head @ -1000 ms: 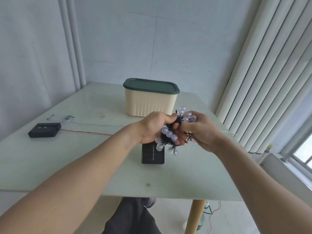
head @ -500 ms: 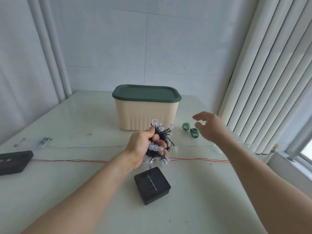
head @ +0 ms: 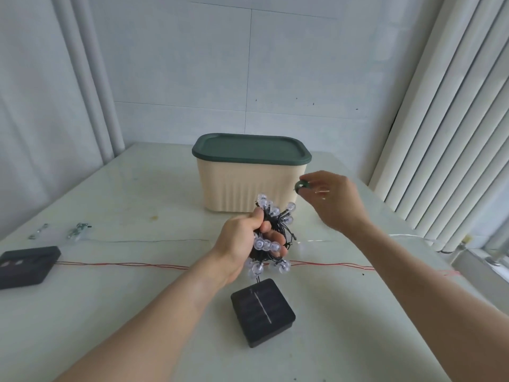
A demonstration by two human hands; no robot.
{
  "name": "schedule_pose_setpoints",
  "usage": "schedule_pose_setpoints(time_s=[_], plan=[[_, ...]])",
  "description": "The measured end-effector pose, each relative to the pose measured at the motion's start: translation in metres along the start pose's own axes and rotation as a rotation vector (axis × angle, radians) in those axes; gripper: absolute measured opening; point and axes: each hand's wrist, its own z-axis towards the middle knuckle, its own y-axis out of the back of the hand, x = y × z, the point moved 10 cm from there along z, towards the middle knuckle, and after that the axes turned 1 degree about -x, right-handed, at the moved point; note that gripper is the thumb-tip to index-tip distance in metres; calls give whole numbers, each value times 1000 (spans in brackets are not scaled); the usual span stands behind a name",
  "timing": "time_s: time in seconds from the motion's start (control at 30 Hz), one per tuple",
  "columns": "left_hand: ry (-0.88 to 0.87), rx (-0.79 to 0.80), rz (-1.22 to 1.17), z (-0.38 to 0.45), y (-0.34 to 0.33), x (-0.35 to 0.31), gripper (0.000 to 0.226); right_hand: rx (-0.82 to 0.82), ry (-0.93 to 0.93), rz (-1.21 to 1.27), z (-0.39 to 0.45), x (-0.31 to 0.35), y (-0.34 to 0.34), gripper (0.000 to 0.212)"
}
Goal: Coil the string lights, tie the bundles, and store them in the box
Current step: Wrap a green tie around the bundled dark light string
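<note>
Gripping one coiled bundle of string lights (head: 268,238), clear bulbs on dark wire, the left hand (head: 242,245) holds it above the table (head: 137,194); the right hand (head: 334,201) pinches one green roll (head: 302,185) beside one lidded box (head: 252,175).

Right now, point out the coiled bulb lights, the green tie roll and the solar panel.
coiled bulb lights (head: 271,238): head view, on the dark wires of the bundle.
green tie roll (head: 301,185): head view, on its round side at the fingertips.
solar panel (head: 261,308): head view, on its dark top face.
</note>
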Motion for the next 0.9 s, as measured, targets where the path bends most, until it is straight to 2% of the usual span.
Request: schedule_pose_setpoints(time_s=[0.1,0.17,0.27,0.4,0.5,0.67,0.8,0.9], plan=[[8,-20,-15,0,0,3,41,-14,34,295,-35,35,4,16],[15,-35,-32,0,0,5,41,-24,60,377,-60,46,1,15],[25,-42,-33,0,0,6,41,-85,71,390,-78,45,4,15],[29,-57,-29,-5,-1,9,41,-106,105,238,-85,48,11,21],[41,-30,-73,-6,-4,12,41,-51,153,281,-90,58,7,27],[-9,74,-2,-7,-9,8,42,164,68,302,-90,55,-17,28],[-31,54,111,-8,-8,5,37,244,12,338,-88,44,-20,32],[-32,30,87,-6,-7,5,38,300,25,358,-86,43,-20,31]])
